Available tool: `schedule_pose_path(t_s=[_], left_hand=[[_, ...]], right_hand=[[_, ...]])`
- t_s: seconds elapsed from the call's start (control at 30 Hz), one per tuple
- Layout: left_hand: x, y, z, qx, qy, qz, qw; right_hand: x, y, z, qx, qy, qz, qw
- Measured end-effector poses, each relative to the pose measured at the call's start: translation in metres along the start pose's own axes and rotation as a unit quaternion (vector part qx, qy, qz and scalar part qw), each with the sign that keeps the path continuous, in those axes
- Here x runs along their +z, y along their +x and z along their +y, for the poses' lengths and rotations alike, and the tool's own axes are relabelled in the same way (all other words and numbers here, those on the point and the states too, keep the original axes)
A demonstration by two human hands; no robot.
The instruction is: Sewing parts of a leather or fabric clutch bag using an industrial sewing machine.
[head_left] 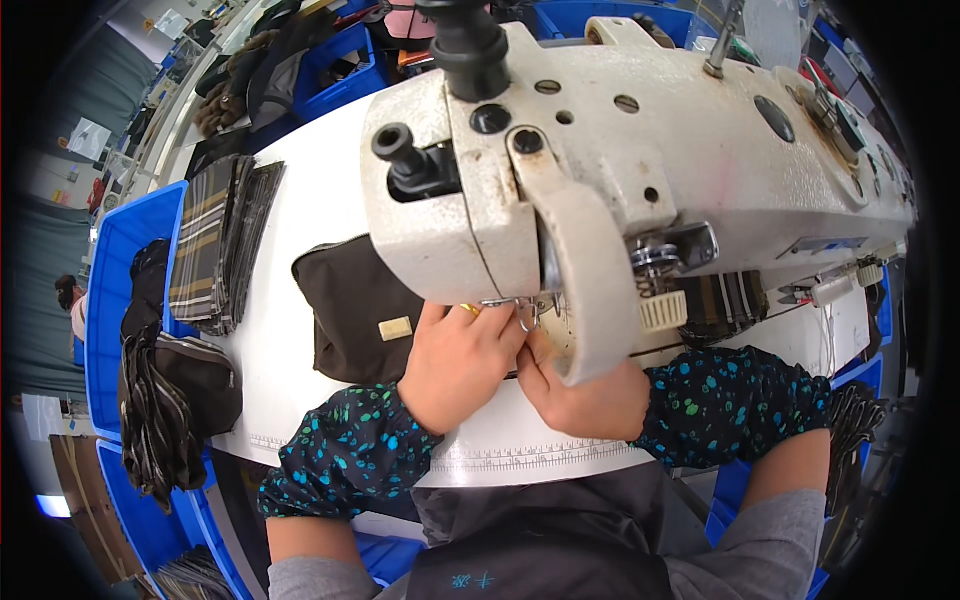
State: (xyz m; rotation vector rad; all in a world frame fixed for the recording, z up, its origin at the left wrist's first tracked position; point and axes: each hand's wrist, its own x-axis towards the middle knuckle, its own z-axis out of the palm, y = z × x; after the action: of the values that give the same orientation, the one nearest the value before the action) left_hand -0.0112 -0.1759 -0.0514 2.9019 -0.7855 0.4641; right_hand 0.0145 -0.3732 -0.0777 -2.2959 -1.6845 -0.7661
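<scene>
The right grip (pixel 595 405) and left grip (pixel 460 360) are curled close together; whether anything is pinched cannot be told; the brown pouch (pixel 350 310) is seen left of both, nearer the left grip, its long way partly hidden, on the tabletop (pixel 270 380); above, the sewing machine (pixel 620 140) is set.

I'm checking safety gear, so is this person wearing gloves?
No, the left hand and right hand both show bare skin beyond the speckled sleeves.
</scene>
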Motion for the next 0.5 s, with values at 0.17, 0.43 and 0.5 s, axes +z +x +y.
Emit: schedule_pose_path(t_s=[0.17, 0.43, 0.5], left_hand=[[0.002, -0.002, -0.006, -0.011, 0.014, 0.006, 1.000], [-0.008, -0.013, -0.013, -0.056, 0.031, 0.026, 0.998], [-0.008, -0.014, -0.014, -0.025, -0.001, 0.015, 1.000]], right_hand=[[0.005, 0.001, 0.007, 0.014, 0.026, 0.016, 0.999], [0.005, -0.004, 0.006, 0.069, 0.164, 0.034, 0.983], [0.000, -0.002, 0.006, 0.072, 0.151, 0.042, 0.985]])
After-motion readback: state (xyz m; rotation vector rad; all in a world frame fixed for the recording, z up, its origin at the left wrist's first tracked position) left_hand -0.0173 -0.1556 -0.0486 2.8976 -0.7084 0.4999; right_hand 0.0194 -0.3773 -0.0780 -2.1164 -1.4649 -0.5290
